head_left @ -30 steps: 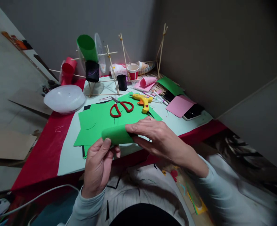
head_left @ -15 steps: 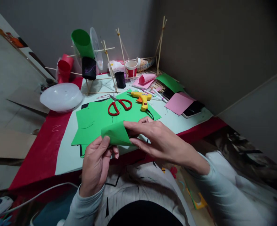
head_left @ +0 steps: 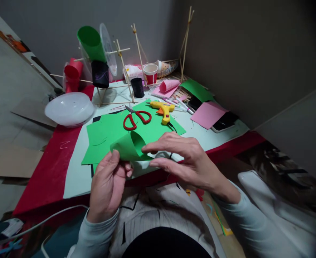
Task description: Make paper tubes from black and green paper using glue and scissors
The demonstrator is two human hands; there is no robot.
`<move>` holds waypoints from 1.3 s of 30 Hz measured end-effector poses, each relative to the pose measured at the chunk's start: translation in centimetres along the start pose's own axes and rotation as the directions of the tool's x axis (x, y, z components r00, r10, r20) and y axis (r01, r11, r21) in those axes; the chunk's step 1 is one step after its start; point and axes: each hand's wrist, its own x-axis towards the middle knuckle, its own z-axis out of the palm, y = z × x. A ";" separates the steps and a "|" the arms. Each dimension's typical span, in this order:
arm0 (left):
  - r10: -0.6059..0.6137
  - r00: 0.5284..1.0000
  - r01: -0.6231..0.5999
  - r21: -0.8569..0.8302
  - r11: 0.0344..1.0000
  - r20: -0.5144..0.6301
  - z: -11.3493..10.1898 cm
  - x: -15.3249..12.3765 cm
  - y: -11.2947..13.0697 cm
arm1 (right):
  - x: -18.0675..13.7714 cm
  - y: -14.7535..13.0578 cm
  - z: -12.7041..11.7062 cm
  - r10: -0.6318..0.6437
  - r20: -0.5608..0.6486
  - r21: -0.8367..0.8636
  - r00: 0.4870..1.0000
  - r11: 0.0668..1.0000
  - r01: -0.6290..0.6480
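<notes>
A rolled piece of green paper (head_left: 124,147), curled into a short tube with its open end facing right, is pinched at its left edge by my left hand (head_left: 108,182). My right hand (head_left: 184,156) is at the tube's open end, thumb and fingers spread apart; the forefinger tip is at the rim, and I cannot tell whether it touches. Just beyond lie red-handled scissors (head_left: 136,120) on flat green sheets (head_left: 98,139). A yellow glue gun (head_left: 163,110) rests on the same sheets, to the right of the scissors.
At the back left stands a stick frame (head_left: 124,70) carrying green and black paper tubes. A white translucent bowl (head_left: 69,109) is at the left. Pink paper (head_left: 208,114), markers and a phone-like black object (head_left: 224,123) lie at the right. A red-and-white paper cup (head_left: 151,73) stands behind.
The flattened green paper has opened into a rounder tube. My right hand's fingers have drawn back from inside it and spread. My left hand has shifted slightly left, still pinching the paper.
</notes>
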 end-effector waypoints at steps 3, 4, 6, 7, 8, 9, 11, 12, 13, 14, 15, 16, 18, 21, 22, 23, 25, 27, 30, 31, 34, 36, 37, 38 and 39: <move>-0.025 0.999 0.026 -0.033 0.999 0.035 -0.2 0.0 0.2 | -0.2 0.6 0.6 -0.101 -0.019 0.017 0.995 0.995 0.101; -0.039 0.998 0.040 -0.043 0.998 0.040 -0.2 0.0 0.3 | -0.1 0.7 0.7 -0.117 -0.020 0.016 0.993 0.993 0.118; -0.069 0.997 0.072 -0.060 0.996 0.042 -0.4 -0.1 0.5 | -0.1 0.9 0.8 -0.130 -0.004 -0.008 0.992 0.992 0.129; -0.085 0.995 0.088 -0.065 0.994 0.043 -0.4 -0.2 0.5 | -0.1 1.0 0.8 -0.135 0.015 -0.038 0.991 0.990 0.136; -0.101 0.994 0.104 -0.067 0.992 0.043 -0.4 -0.2 0.6 | 0.0 1.1 0.8 -0.152 0.034 -0.077 0.988 0.985 0.154; -0.114 0.993 0.117 -0.070 0.991 0.044 -0.4 -0.2 0.7 | 0.0 1.3 0.8 -0.175 0.050 -0.116 0.983 0.977 0.180; -0.128 0.991 0.130 -0.071 0.989 0.043 -0.3 -0.1 0.7 | 0.0 1.6 0.8 -0.245 0.060 -0.167 0.968 0.953 0.251; -0.129 0.991 0.132 -0.070 0.989 0.039 -0.2 -0.1 0.7 | 0.0 1.8 0.8 -0.278 0.063 -0.174 0.958 0.943 0.285; -0.128 0.991 0.130 -0.069 0.989 0.035 -0.1 0.0 0.7 | 0.0 2.0 0.9 -0.303 0.062 -0.170 0.951 0.936 0.309; -0.124 0.992 0.126 -0.068 0.990 0.030 0.0 0.0 0.7 | 0.0 2.1 0.9 -0.313 0.062 -0.162 0.948 0.934 0.319; -0.120 0.993 0.121 -0.068 0.990 0.022 0.1 0.1 0.6 | 0.0 2.2 1.0 -0.314 0.064 -0.153 0.947 0.935 0.320; -0.115 0.993 0.115 -0.072 0.991 0.009 0.1 0.1 0.6 | 0.0 2.2 1.0 -0.307 0.067 -0.142 0.949 0.939 0.313; -0.110 0.994 0.108 -0.079 0.991 -0.015 0.3 0.1 0.7 | 0.0 2.1 1.3 -0.264 0.066 -0.111 0.962 0.957 0.270; -0.111 0.994 0.109 -0.076 0.991 -0.024 0.5 0.0 0.7 | -0.1 1.9 2.1 -0.194 -0.012 -0.057 0.981 0.979 0.193; -0.113 0.993 0.111 -0.075 0.991 -0.021 0.5 -0.1 0.7 | -0.1 1.8 2.5 -0.163 -0.061 -0.039 0.985 0.986 0.161; -0.113 0.993 0.111 -0.075 0.991 -0.022 0.6 -0.2 0.8 | -0.1 1.7 2.8 -0.124 -0.114 -0.016 0.986 0.992 0.123; -0.117 0.992 0.113 -0.079 0.990 -0.044 0.6 -0.4 0.9 | -0.1 1.4 3.1 -0.015 -0.175 0.064 0.985 0.998 0.027; -0.134 0.988 0.127 -0.086 0.988 -0.078 0.7 -0.5 1.0 | 0.1 1.0 2.7 0.107 -0.149 0.171 0.983 0.982 -0.081; -0.204 0.973 0.192 -0.118 0.974 -0.105 0.8 -0.5 1.3 | 0.8 0.4 1.3 0.194 -0.142 0.233 0.971 0.960 -0.158; -0.230 0.967 0.215 -0.131 0.968 -0.111 0.8 -0.5 1.4 | 1.0 0.3 0.8 0.191 -0.168 0.220 0.967 0.964 -0.152; -0.274 0.954 0.254 -0.158 0.954 -0.125 0.9 -0.5 1.4 | 1.7 0.2 -0.1 0.082 -0.186 0.154 0.979 0.987 -0.053; -0.277 0.955 0.257 -0.173 0.951 -0.103 1.0 -0.6 1.3 | 1.8 0.4 0.0 -0.047 -0.125 0.118 0.991 0.991 0.062; -0.286 0.954 0.267 -0.180 0.947 -0.089 1.0 -0.6 1.3 | 1.8 0.6 0.2 -0.110 -0.101 0.092 0.989 0.989 0.119; -0.303 0.950 0.286 -0.184 0.941 -0.075 1.0 -0.7 1.3 | 1.7 0.8 0.5 -0.166 -0.093 0.053 0.982 0.984 0.171; -0.328 0.942 0.312 -0.184 0.932 -0.067 1.1 -0.8 1.3 | 1.7 1.0 0.9 -0.210 -0.103 0.002 0.972 0.977 0.211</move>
